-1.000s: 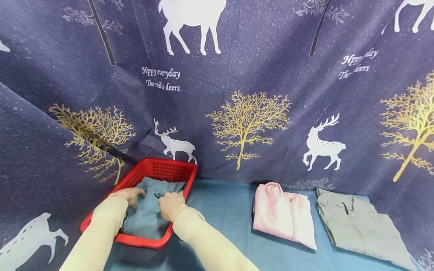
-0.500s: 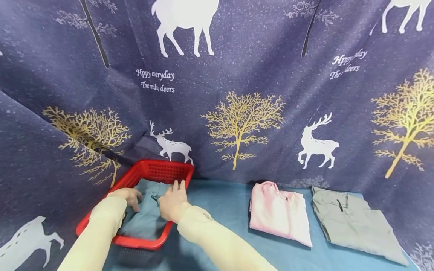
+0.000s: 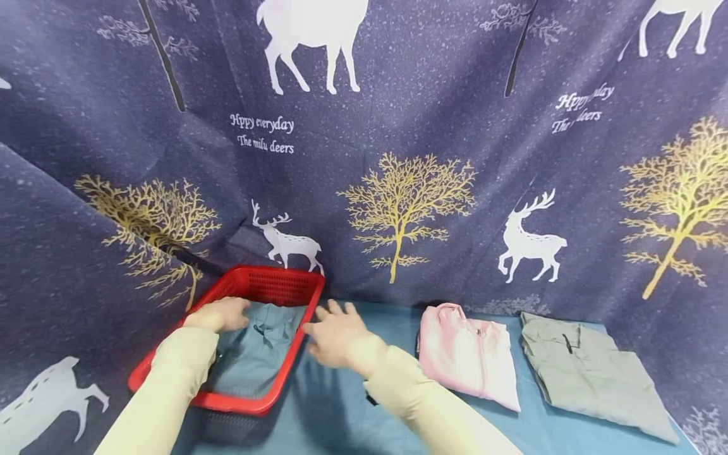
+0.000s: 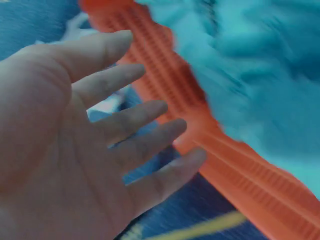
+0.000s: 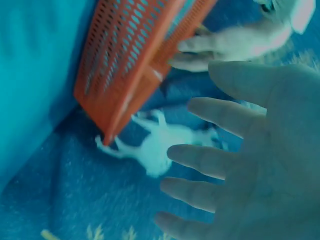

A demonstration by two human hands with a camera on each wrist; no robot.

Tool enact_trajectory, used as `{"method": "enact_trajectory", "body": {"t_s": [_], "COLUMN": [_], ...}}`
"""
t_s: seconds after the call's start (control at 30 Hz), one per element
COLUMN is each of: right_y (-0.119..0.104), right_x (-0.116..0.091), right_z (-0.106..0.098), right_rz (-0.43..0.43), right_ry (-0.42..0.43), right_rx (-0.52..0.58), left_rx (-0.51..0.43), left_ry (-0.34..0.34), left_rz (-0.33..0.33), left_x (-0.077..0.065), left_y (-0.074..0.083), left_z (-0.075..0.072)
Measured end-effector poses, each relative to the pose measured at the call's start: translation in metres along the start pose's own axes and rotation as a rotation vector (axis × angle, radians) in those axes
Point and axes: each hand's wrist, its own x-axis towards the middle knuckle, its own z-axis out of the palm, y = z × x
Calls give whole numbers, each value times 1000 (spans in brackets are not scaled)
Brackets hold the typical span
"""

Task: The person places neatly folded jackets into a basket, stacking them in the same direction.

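Observation:
A folded blue-grey garment (image 3: 258,354) with a dark tag at its collar lies inside the red plastic basket (image 3: 273,404) on the left of the table. My left hand (image 3: 223,314) hovers over the basket's left side, fingers straight and holding nothing; the left wrist view shows its spread fingers (image 4: 145,145) beside the basket wall. Outside the right rim, my right hand (image 3: 341,338) hangs in the air with its fingers spread and nothing in them. The right wrist view has that open palm (image 5: 250,165) near the perforated basket side (image 5: 120,55).
A folded pink jacket (image 3: 469,354) lies on the blue table cover (image 3: 364,404) right of the basket. Farther right is a folded grey-green garment (image 3: 597,373). A dark blue curtain (image 3: 318,170) printed with deer and trees hangs behind and along the left.
My right hand has let go of the blue-grey garment and moved right, out of the basket. My left hand has lifted slightly off the garment. The head view has shifted a little.

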Motion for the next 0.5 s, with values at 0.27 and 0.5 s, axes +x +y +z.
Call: {"method": "enact_trajectory", "body": {"t_s": [0.27, 0.5], "right_y": [58, 96], "right_x": [-45, -80], "right_z": [0, 21], "right_rz": [79, 153], "right_ry": [21, 197], "right_rx": [302, 554], "left_rx": [-89, -121], "left_ry": [53, 86], "left_rz": [88, 125], "left_x": [9, 5], "left_y": [62, 116], "left_z": [-5, -6]}}
